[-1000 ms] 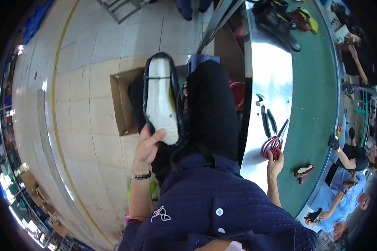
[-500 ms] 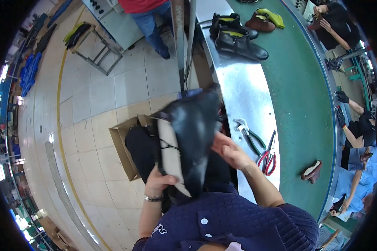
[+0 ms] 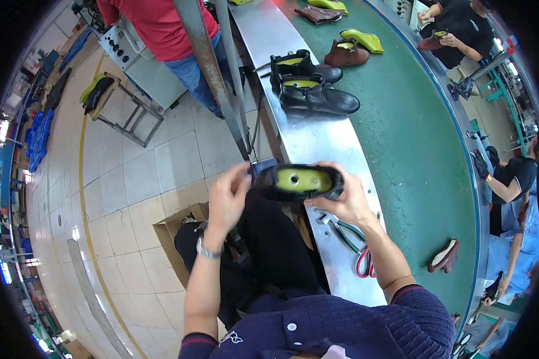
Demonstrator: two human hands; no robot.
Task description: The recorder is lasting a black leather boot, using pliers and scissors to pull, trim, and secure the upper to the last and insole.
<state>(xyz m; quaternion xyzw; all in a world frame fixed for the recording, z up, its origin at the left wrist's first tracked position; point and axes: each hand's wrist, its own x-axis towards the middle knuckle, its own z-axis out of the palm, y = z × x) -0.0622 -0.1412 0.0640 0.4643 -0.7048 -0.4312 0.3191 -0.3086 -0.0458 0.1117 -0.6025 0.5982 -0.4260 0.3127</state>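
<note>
Black boot (image 3: 299, 180) in our right hand (image 3: 348, 200): we have fingers and thumb clamped on its right end, over our lap and just beside the bench. Its opening faces us, so we look in on a yellow-green inside with a dark round hole. Our left hand (image 3: 226, 200) is near the boot's other end, empty as far as we see, its fingers loosely bent and the thumb a little apart from them; whether a fingertip touches the boot, we cannot tell. We wear a metallic band (image 3: 208, 248) on the left wrist. Below are our black trousers (image 3: 275, 245), with an open cardboard box (image 3: 167, 239) to the left of our legs.

To our right, on the shiny metal strip (image 3: 341, 143), we have pliers (image 3: 344, 231) with dark green handles and, close by them, a red-handled tool (image 3: 364, 263), partly hidden by our forearm. Farther along stand two black boots (image 3: 317, 99) side by side. On the green surface (image 3: 419, 179) we see a small brown shoe (image 3: 443, 256). Across it a co-worker (image 3: 461, 36) in black holds a brown item; beyond our left side are a stool (image 3: 132, 116) and a person in a red shirt (image 3: 167, 27).
</note>
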